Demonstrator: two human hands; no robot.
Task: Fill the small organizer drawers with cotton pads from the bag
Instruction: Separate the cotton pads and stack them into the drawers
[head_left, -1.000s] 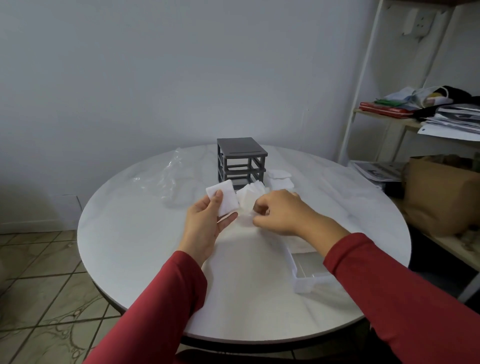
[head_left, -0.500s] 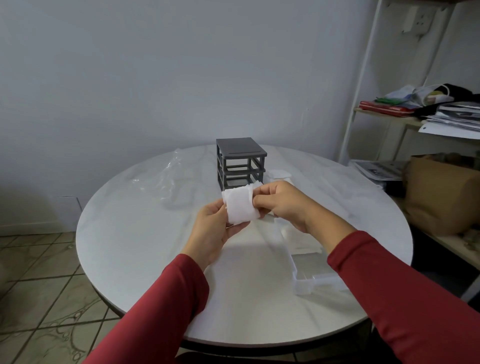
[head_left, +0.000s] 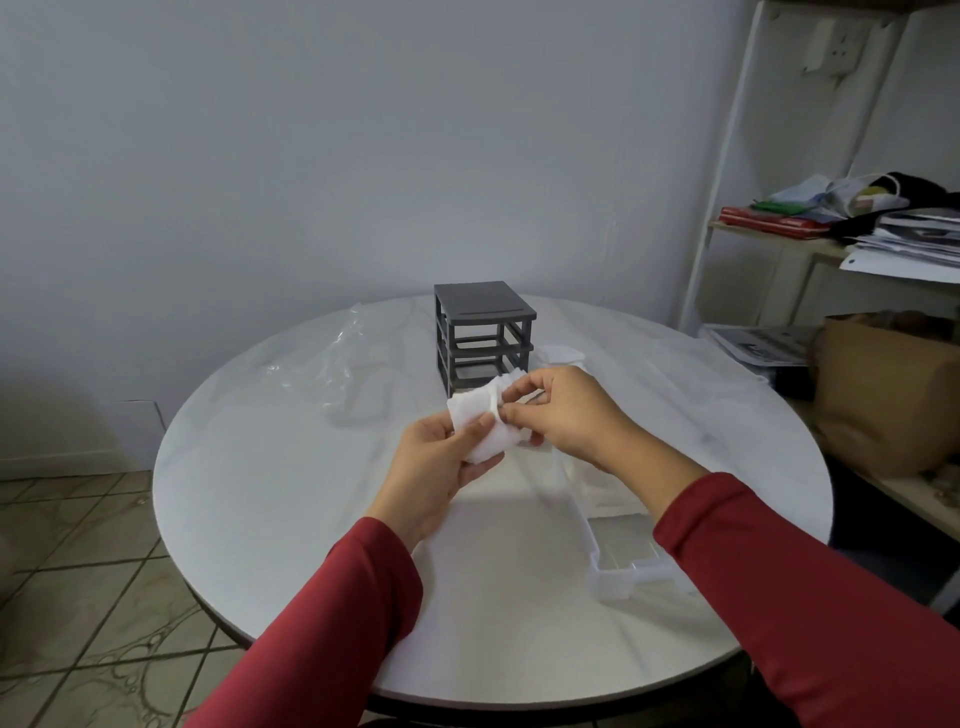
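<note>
Now our two hands meet over the table (head_left: 291, 493). A second ago the left hand (head_left: 431, 467) held up a few pads alone while the right hand (head_left: 566, 415) was down at the pile on the table. Half a second ago the right hand had carried a fresh lot across to the left.

At this moment we hold one small stack (head_left: 480, 434) between both hands, up off the table and just in front of the frame (head_left: 483, 332). The left thumb lies across the face of the stack with the fingers curled behind it, so that hand grips it firmly. The right hand pinches the stack's right edge between thumb and forefinger. We judge it is squaring the new pads against the old ones.

As we read it, the gathering goes well, but nothing in hand has reached a drawer yet. The frame stands with its slots bare and the drawers out. One clear drawer (head_left: 618, 571) lies on the table near our right forearm, partly hidden by the sleeve; we cannot tell whether it already has pads in it. A few loose pads (head_left: 560, 353) lie behind the right hand, beside the frame. The clear bag (head_left: 343, 364) lies to the frame's left, well apart from our hands. The next move, in our judgement, is to bring the stack down to the drawer and lay it in flat.
</note>
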